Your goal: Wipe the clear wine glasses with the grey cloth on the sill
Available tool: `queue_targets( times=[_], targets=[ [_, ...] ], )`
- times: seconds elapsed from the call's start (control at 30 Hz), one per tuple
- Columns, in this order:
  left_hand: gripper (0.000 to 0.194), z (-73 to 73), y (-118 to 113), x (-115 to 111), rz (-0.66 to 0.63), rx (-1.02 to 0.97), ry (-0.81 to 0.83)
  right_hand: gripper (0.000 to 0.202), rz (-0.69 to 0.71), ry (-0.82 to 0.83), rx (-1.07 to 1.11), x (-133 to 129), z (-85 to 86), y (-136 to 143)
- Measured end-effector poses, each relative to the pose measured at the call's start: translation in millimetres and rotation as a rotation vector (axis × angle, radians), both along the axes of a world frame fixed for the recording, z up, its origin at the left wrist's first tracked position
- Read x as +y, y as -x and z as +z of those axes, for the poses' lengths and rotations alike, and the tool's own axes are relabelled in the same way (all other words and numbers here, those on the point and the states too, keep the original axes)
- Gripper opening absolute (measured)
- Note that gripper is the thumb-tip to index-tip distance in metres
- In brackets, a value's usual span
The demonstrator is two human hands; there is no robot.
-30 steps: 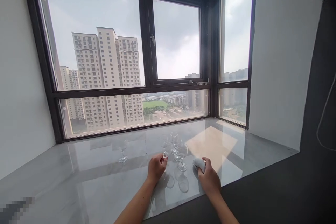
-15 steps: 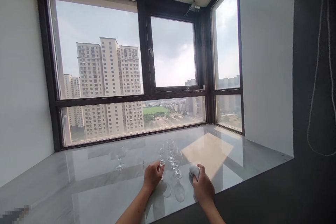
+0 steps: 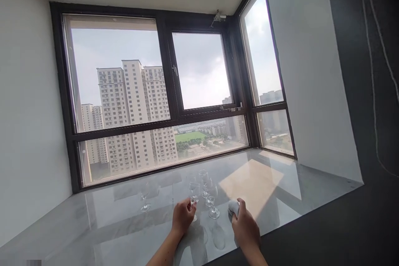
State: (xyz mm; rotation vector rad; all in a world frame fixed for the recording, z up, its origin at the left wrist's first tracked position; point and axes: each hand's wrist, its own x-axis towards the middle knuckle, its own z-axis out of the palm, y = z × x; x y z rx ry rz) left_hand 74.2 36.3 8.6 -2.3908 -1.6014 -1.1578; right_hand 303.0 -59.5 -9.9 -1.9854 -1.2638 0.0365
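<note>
My left hand (image 3: 183,215) has its fingers closed around the stem of a clear wine glass (image 3: 194,189), whose foot shows just above the sill. My right hand (image 3: 246,224) grips a white cloth (image 3: 233,207), bunched up, at the sill's surface to the right of the glasses. Between the hands several stemmed glasses stand upright close together, the nearest a wine glass (image 3: 213,203) with its round foot on the sill. Another glass (image 3: 145,199) stands apart to the left of my left hand.
The glossy grey sill (image 3: 124,232) reflects the glasses and a bright patch of light. Behind it rises a dark window frame (image 3: 124,131) with a small latch. White walls flank both sides, and a cord (image 3: 372,91) hangs at the far right.
The view has tilted and shifted slightly. My left hand still holds the glass and my right hand the cloth, with little change in their places among the glasses.
</note>
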Motion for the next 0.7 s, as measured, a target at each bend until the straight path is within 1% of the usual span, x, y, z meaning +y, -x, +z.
queue_targets(
  times=[0.17, 0.3, 0.4, 0.5, 0.57, 0.6, 0.67, 0.7],
  targets=[
    [0.035, 1.9, -1, -1, 0.006, -0.017, 0.014, 0.039, -0.012, 0.002, 0.004, 0, -0.6, 1],
    [0.033, 0.6, 0, 1, -0.011, -0.024, 0.048, 0.039, -0.015, 0.003, 0.017, -2, 1.6, 0],
    [0.031, -0.9, 0, 4, -0.044, -0.016, 0.077, 0.038, 0.019, -0.018, 0.025, -6, 1.3, -4],
    [0.029, -1.5, 0, 6, -0.066, -0.019, 0.096, 0.037, 0.058, -0.041, 0.026, -14, -2.5, -5],
    [0.029, -1.6, -1, 6, -0.075, -0.030, 0.108, 0.037, 0.108, -0.078, 0.010, -21, -3.9, 0],
    [0.028, -1.7, -1, 6, -0.080, -0.037, 0.114, 0.038, 0.158, -0.117, -0.004, -25, -2.9, 5],
    [0.027, -1.9, -2, 6, -0.094, -0.050, 0.126, 0.042, 0.299, -0.243, -0.038, -31, 5.2, 22],
    [0.025, -2.1, -2, 6, -0.104, -0.055, 0.130, 0.044, 0.361, -0.307, -0.048, -33, 12.6, 34]
  ],
)
